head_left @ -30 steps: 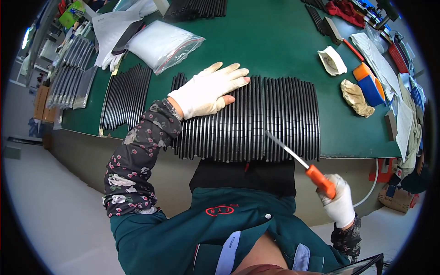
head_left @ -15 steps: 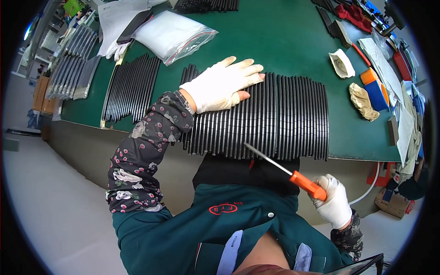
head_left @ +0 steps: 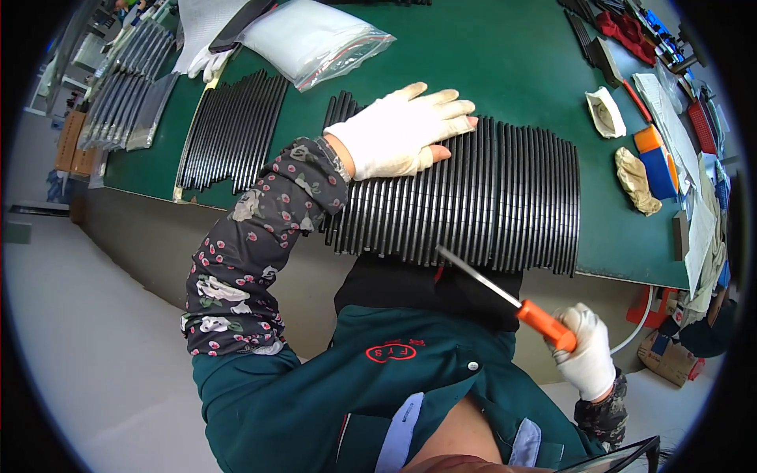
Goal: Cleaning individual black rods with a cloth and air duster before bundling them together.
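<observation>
A wide row of thin black rods (head_left: 461,209) lies side by side along the table's near edge. My left hand (head_left: 402,130), in a whitish glove with the thumb tip and a fingertip bare, rests flat across the upper left part of the row, fingers stretched out. Some rods are hidden under it. My right hand (head_left: 585,351), also gloved, grips the orange handle of a screwdriver (head_left: 546,324). Its straight metal shaft points up and left, with the tip over the near ends of the rods. Whether the tip touches them I cannot tell.
Another bundle of black rods (head_left: 236,130) lies to the left on the green table (head_left: 473,55). A clear plastic bag (head_left: 315,39) sits behind. To the right are a crumpled glove (head_left: 637,181), a white cloth piece (head_left: 605,112) and a blue-orange block (head_left: 657,165).
The view has shifted slightly, so the table and rods sit a little further right and higher. My left hand stays on the rods, and the screwdriver keeps nearly the same place over their near ends.
</observation>
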The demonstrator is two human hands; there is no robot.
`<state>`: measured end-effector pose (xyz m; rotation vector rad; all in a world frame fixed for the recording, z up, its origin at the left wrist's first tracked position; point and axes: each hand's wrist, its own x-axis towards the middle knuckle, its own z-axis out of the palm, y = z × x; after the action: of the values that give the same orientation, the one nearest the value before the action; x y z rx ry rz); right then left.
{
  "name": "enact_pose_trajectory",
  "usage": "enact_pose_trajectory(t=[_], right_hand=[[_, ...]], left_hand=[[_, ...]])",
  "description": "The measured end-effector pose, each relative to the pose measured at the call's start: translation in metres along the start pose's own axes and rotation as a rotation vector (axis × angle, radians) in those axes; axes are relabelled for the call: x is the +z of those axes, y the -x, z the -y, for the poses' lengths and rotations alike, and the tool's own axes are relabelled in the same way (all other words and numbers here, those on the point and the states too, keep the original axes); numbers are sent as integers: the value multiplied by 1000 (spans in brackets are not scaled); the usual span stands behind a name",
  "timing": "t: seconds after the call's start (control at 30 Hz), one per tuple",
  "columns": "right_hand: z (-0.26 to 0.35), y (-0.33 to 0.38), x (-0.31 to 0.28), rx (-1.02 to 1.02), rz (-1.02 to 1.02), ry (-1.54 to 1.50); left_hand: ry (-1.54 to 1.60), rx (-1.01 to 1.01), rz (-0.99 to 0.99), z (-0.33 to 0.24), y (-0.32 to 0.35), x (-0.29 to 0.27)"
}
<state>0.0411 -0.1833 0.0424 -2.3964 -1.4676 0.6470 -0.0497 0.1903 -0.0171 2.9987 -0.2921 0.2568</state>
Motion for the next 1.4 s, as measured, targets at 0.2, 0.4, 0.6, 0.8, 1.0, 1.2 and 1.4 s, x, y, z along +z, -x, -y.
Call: enact_pose_trajectory(t=[0.2, 0.4, 0.6, 0.8, 1.0, 1.2, 1.4], right_hand=[[16, -19, -2, -49, -77, -14], [23, -28, -1, -95, -97, 82], [17, -30, -3, -66, -14, 8], [28, -27, -7, -45, -73, 42], [36, -38, -9, -43, -99, 48], [43, -43, -13, -73, -53, 130], [59, -55, -18, -156, -81, 172]], left_hand=[[11, 2, -24, -2, -1, 7], [19, 2, -51, -2, -1, 8], [30, -24, -79, -2, 3, 3], [107, -93, -321, 16, 43, -48], [185, -327, -216, 23, 108, -36], [1032, -454, -451, -1, 105, -23], [885, -449, -363, 17, 102, -33]])
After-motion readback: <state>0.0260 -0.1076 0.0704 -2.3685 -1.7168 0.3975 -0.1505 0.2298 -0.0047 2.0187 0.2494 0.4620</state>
